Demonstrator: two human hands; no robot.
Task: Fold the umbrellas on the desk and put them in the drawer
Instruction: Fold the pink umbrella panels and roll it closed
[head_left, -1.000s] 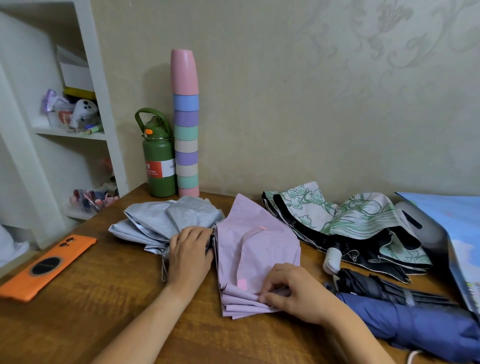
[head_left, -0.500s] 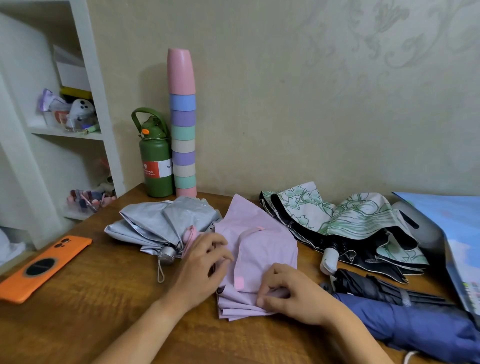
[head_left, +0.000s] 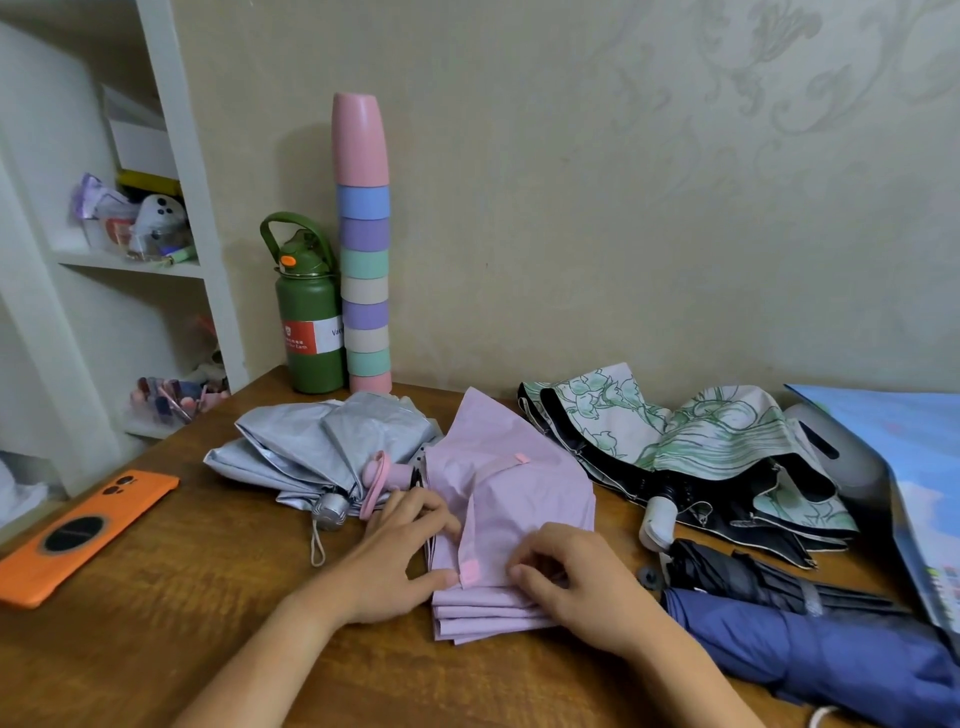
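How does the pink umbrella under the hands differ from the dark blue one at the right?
The pink umbrella lies spread flat in pleated layers; the dark blue umbrella is gathered into a rounded bundle. Both the left hand and the right hand are on the pink one; nothing touches the blue one. The pink one's strap hangs loose. Both lie on the wooden desk.

Matt pink cloth umbrella (head_left: 506, 499) on glossy wooden desk (head_left: 156, 613).

The blue umbrella (head_left: 810, 660) runs off the right edge, as does the blue bag (head_left: 914, 467). Shelf clutter (head_left: 140, 223) is too small to identify. The right hand (head_left: 582, 587) hides part of the pink umbrella's (head_left: 509, 499) folds.
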